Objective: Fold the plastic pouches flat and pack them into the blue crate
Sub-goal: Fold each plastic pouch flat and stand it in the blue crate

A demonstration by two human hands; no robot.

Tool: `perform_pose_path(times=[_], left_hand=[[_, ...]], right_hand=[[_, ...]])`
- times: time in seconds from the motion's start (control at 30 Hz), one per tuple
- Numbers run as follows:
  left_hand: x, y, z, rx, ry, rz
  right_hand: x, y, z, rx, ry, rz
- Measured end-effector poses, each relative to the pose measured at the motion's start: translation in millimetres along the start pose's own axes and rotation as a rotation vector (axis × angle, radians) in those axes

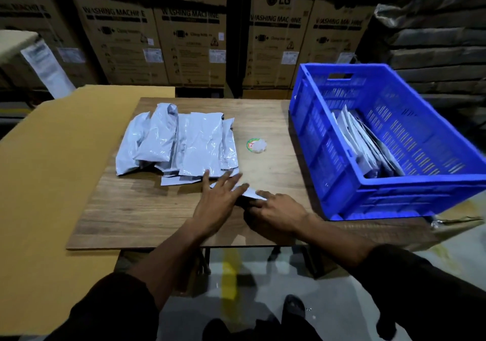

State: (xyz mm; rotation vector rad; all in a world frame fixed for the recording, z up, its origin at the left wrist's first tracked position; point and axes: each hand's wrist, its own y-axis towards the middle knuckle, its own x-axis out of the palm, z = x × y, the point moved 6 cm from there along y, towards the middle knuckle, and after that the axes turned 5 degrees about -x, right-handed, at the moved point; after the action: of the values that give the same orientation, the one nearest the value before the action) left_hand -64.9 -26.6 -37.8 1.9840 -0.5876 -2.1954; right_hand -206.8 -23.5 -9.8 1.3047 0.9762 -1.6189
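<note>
Hands press 1 grey pouch (pixel 249 193) flat on the table (pixel 147 209): left hand (pixel 219 200) splayed, right hand (pixel 278 209) with fingers loosely curled on it; blue crate (pixel 394 191) right.

- The loose heap of glossy plastic pouches (pixel 178 143) in front of me is pale grey with a bluish cast and white glints.
- The slatted plastic crate (pixel 342 193) is vivid blue; the folded pouches standing inside it (pixel 368 141) are pale grey-white.
- The wooden table top (pixel 147 209) is mid-brown with darker streaks of grain.
- The flat cardboard sheet (pixel 52 169) is plain mustard-tan.
- The small round sticker (pixel 253 145) has a green rim, a red centre and a whitish patch.
- The stacked cardboard cartons (pixel 189 38) are brown with black lettering and white labels.
- My sleeves (pixel 110 311) are black.
</note>
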Motion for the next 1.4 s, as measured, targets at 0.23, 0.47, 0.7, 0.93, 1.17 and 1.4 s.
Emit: perform_pose_path(times=[0.23, 0.47, 0.7, 0.93, 1.17, 1.4], left_hand=[[-7.4, 3.3, 23.4, -0.246, -0.265, 0.198], [53.9, 35.5, 93.2, -0.088, -0.207, -0.14], [85.0, 65.3, 109.9, -0.114, -0.089, -0.285], [100.0, 69.7, 121.6, -0.169, -0.061, -0.296], [105.1, 69.0, 119.2, -0.224, -0.091, -0.289], [104.4, 65.7, 119.6, -0.24, -0.102, -0.252]], right_hand=[[-57.5, -30.1, 83.0, 0.224, 0.199, 0.241], [-146.0, -103.1, 178.7, 0.367, 0.216, 0.702], [-171.2, -183.1, 281.0, 0.592, 0.113, 0.744], [-91.1, -211.4, 345.7, 0.743, -0.018, 0.119], [-15.0, -226.9, 358.9, 0.682, -0.063, -0.2], [-9.1, -209.5, 359.5, 0.721, 0.098, -0.06]])
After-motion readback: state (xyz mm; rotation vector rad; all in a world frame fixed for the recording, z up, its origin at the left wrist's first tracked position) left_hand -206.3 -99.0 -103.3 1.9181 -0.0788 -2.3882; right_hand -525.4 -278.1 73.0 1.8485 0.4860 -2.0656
